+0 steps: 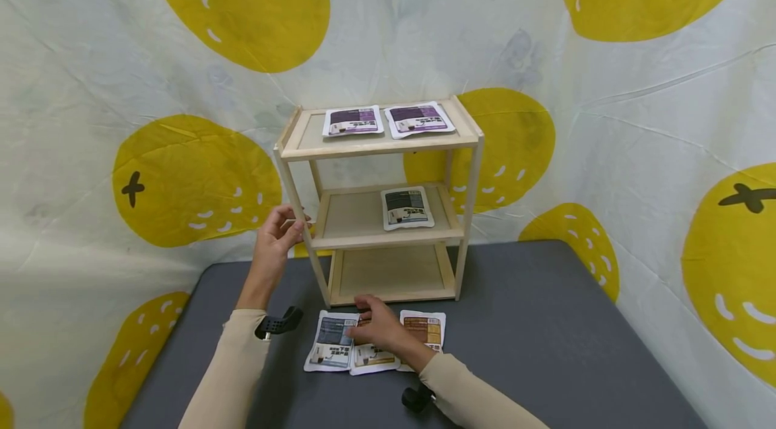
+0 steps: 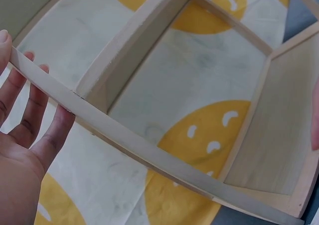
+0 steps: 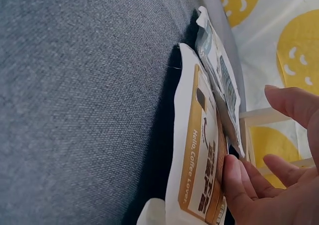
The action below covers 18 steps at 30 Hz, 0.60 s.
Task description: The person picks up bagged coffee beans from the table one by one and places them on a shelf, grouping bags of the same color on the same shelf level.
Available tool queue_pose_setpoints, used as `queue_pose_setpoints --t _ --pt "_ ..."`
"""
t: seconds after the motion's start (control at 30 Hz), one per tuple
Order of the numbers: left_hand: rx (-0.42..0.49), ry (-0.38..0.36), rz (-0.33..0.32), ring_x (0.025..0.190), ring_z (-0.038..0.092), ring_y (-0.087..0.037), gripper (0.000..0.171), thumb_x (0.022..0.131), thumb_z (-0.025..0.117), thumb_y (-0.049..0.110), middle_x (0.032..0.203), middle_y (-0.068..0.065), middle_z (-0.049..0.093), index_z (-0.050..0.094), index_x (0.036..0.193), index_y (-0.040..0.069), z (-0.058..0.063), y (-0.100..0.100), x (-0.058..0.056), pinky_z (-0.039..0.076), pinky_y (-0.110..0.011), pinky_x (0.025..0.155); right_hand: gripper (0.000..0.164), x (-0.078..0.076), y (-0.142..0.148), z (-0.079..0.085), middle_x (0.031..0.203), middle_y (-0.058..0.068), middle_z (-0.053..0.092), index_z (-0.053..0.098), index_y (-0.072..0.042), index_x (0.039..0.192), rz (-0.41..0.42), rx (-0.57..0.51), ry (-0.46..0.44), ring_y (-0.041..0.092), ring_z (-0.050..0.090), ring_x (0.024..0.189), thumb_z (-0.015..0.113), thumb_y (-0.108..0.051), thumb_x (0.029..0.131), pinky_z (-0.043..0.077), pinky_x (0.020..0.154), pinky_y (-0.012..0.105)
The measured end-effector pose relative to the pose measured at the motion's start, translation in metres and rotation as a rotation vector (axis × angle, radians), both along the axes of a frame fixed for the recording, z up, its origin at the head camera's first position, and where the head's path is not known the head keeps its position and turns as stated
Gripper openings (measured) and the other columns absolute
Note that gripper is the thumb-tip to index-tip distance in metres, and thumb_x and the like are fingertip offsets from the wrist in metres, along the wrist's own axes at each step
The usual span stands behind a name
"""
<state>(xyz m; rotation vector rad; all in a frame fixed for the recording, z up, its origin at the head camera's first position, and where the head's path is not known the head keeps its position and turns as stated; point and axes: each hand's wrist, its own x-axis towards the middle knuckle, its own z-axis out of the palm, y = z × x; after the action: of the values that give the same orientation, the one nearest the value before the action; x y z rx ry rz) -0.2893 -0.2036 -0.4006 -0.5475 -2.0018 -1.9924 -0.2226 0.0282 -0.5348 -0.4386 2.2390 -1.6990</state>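
Note:
My left hand [image 1: 275, 240] holds the left front post of a small wooden three-tier shelf [image 1: 388, 238]. In the left wrist view, the thumb lies in front of the post [image 2: 149, 148] and the fingers behind it. My right hand [image 1: 383, 329] hovers over a row of flat coffee pouches on the table. Its fingertips [image 3: 233, 177] meet the edge of the brown pouch [image 3: 197, 155], while the thumb stands well apart. A blue-grey pouch [image 1: 332, 345] lies left of it and an orange-brown pouch [image 1: 427, 329] to the right. The hand partly covers the brown pouch.
Two purple pouches [image 1: 353, 121] lie on the top tier. One dark green-black pouch [image 1: 407, 207] is on the middle tier, right of centre. The shelf stands at the back of a dark grey table [image 1: 545, 341], before a white cloth [image 1: 376, 31] printed with yellow fruit.

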Motion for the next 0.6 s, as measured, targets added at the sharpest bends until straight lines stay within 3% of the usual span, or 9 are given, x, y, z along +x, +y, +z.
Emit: queue_pose_setpoints --t 0.2,0.33,0.6 --pt "0.002 0.001 -0.001 0.106 0.068 -0.016 0.037 0.102 0.061 0.014 0.114 -0.007 0.062 0.049 0.133 -0.003 -0.001 -0.001 0.0 0.057 -0.026 0.086 0.066 -0.006 -0.009 -0.005 0.132 0.023 0.059 0.054 0.003 0.14 -0.002 0.126 0.119 0.031 0.061 0.109 0.082 -0.013 0.083 0.052 0.085 0.04" --pt "0.001 0.005 -0.007 0.107 0.068 -0.017 0.035 0.102 0.06 0.013 0.114 -0.006 0.062 0.05 0.133 -0.001 -0.001 -0.002 0.001 0.057 -0.026 0.087 0.07 -0.007 -0.019 -0.011 0.123 0.015 0.063 0.058 -0.002 0.139 -0.033 0.256 0.213 0.022 0.06 0.097 0.088 -0.021 0.078 0.05 0.081 0.036" --pt "0.0 0.007 -0.004 0.106 0.068 -0.018 0.039 0.102 0.061 0.014 0.114 -0.007 0.061 0.048 0.134 -0.004 0.001 0.0 0.001 0.057 -0.027 0.087 0.068 0.0 -0.029 -0.017 0.122 0.009 0.063 0.065 -0.015 0.135 -0.099 0.395 0.338 0.03 0.056 0.112 0.091 -0.022 0.073 0.05 0.085 0.043"
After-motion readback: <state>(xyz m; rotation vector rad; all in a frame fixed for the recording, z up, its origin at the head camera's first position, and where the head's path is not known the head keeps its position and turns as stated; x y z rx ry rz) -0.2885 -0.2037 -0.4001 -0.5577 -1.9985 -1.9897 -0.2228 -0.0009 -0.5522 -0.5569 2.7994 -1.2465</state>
